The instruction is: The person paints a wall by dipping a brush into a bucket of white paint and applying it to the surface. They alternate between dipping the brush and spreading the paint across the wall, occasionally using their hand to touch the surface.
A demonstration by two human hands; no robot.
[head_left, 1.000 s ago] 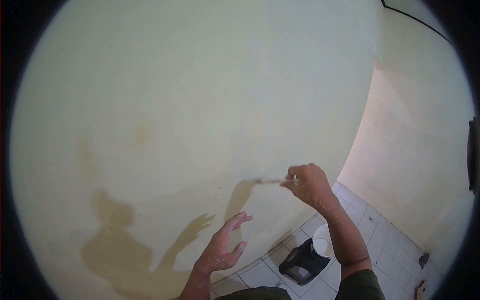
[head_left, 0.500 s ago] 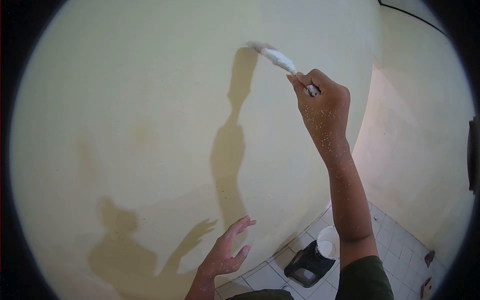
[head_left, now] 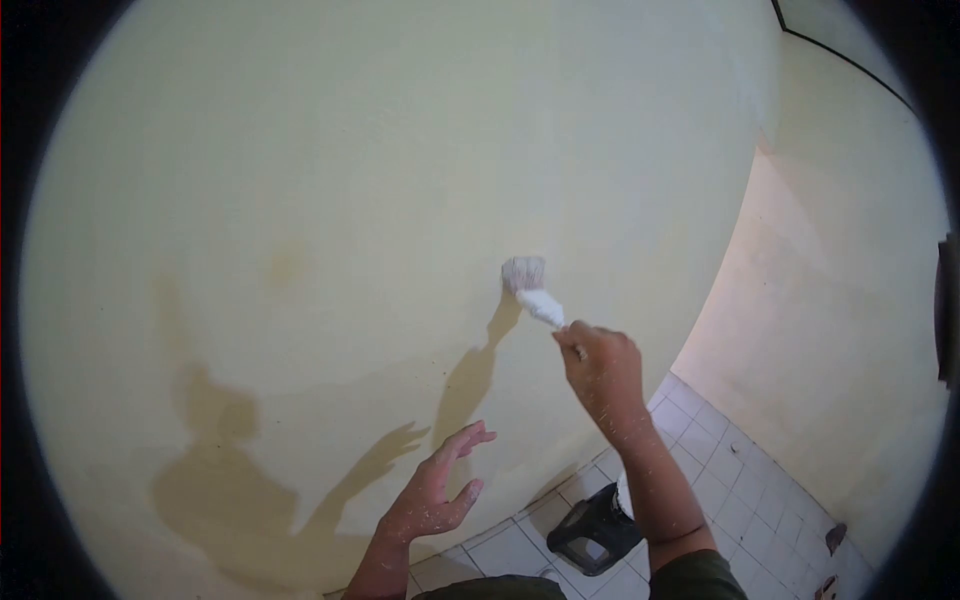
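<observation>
— Where the bristles [head_left: 524, 272] seem to rest on the wall [head_left: 400, 200], which way does the brush [head_left: 533, 293] lie from the right hand [head_left: 605, 365]?

— Between ten and eleven o'clock, as the camera looks. Its long axis runs from five, at the fist, up to eleven, at the tip.

— And the grip?

— Fingers curled, pinching the handle; most of that end is hidden inside the fist.

— The left hand [head_left: 435, 500]?

— Lower down, toward seven o'clock from the brush, and holding nothing. The thumb stands well apart from the spread fingers. Whether it touches the wall, I can't tell. The right is plainly the nearer one.

— Any containers?

— One white container [head_left: 623, 495], at six o'clock below the right hand. The forearm [head_left: 662, 490] covers most of it, so its contents don't show.

— What's next to it?

— A black stool [head_left: 603, 522], toward seven or eight o'clock, on the tiled floor [head_left: 720, 490]. I can't tell whether it carries the container.
</observation>
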